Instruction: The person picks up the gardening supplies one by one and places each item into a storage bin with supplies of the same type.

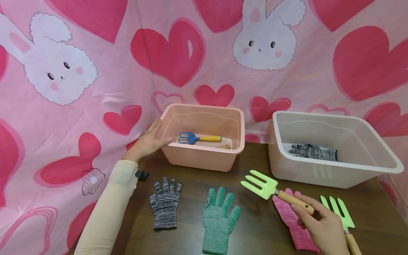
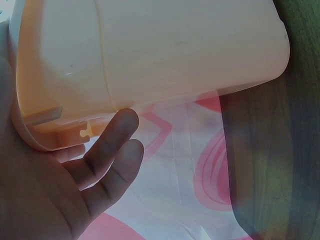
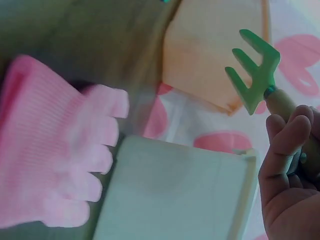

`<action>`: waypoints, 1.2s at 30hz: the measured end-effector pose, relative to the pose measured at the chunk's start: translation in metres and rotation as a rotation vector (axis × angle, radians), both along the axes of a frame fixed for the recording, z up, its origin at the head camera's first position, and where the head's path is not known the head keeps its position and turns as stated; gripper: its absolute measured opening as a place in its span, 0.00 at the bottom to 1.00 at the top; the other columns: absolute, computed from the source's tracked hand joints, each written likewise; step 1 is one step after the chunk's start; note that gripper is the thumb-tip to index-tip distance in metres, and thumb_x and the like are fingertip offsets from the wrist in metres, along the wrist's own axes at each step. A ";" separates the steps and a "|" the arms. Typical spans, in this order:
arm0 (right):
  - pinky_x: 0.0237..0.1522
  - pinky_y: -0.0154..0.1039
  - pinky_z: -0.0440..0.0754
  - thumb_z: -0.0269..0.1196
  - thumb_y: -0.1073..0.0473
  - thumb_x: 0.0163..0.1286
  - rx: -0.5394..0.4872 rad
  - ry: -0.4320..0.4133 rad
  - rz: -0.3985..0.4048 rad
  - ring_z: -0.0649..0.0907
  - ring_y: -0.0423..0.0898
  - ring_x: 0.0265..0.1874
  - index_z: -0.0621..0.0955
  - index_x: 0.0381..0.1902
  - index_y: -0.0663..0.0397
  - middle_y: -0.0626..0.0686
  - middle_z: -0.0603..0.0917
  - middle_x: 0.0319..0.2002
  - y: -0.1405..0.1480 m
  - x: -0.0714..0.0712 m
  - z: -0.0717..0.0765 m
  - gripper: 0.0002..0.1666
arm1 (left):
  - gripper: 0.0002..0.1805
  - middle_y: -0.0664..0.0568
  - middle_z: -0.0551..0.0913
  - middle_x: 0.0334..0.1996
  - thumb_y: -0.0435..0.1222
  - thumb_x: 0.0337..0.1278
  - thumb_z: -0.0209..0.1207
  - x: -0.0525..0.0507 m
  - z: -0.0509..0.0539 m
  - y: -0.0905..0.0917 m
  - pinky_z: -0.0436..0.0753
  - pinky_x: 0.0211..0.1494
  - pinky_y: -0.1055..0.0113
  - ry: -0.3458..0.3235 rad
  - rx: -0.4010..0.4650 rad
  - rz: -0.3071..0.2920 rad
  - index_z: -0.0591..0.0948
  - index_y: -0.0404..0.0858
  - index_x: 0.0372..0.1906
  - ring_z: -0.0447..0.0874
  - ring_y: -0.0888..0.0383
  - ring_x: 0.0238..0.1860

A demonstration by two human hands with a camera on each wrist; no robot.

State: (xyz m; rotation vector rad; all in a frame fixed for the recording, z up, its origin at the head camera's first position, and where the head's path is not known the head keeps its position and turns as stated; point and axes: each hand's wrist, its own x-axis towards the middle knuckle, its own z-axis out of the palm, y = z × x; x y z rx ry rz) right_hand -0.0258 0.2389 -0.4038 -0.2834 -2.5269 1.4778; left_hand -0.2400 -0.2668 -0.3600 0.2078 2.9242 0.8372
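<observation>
Green fork (image 1: 271, 188) in the pinching right hand (image 1: 328, 225), pink tub (image 1: 198, 158) in the rim-gripping left hand (image 1: 147, 142).

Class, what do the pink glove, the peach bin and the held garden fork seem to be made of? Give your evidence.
Pink glove: apparently knitted yarn, matte; fine ribs show close up.
Peach bin: likely plastic, smooth, slight sheen; rounded, moulded-looking rim.
Held garden fork: glossy green tines, probably metal under an even paint-like coat, possibly plastic; tan handle, apparently smooth wood by its colour.
</observation>
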 end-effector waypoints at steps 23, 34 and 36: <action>0.13 0.33 0.73 0.66 0.74 0.67 -0.351 0.274 0.178 0.80 0.41 0.15 0.81 0.57 0.71 0.54 0.82 0.19 -0.001 -0.057 0.036 0.20 | 0.60 0.47 0.38 0.82 0.67 0.58 0.58 0.000 0.000 0.000 0.58 0.69 0.30 -0.002 -0.001 0.015 0.37 0.47 0.82 0.46 0.33 0.77; 0.17 0.37 0.81 0.69 0.61 0.69 -0.131 0.153 0.249 0.82 0.47 0.18 0.83 0.59 0.60 0.56 0.81 0.22 -0.016 -0.087 0.039 0.22 | 0.61 0.49 0.38 0.82 0.68 0.56 0.59 0.001 0.000 0.002 0.59 0.68 0.29 -0.019 0.013 0.031 0.38 0.50 0.83 0.47 0.33 0.77; 0.18 0.38 0.82 0.69 0.59 0.70 -0.107 0.135 0.292 0.82 0.48 0.18 0.81 0.60 0.60 0.57 0.81 0.24 -0.018 -0.093 0.040 0.23 | 0.60 0.49 0.38 0.82 0.66 0.57 0.60 0.002 -0.001 0.003 0.60 0.68 0.29 -0.016 0.022 0.039 0.38 0.51 0.83 0.47 0.33 0.77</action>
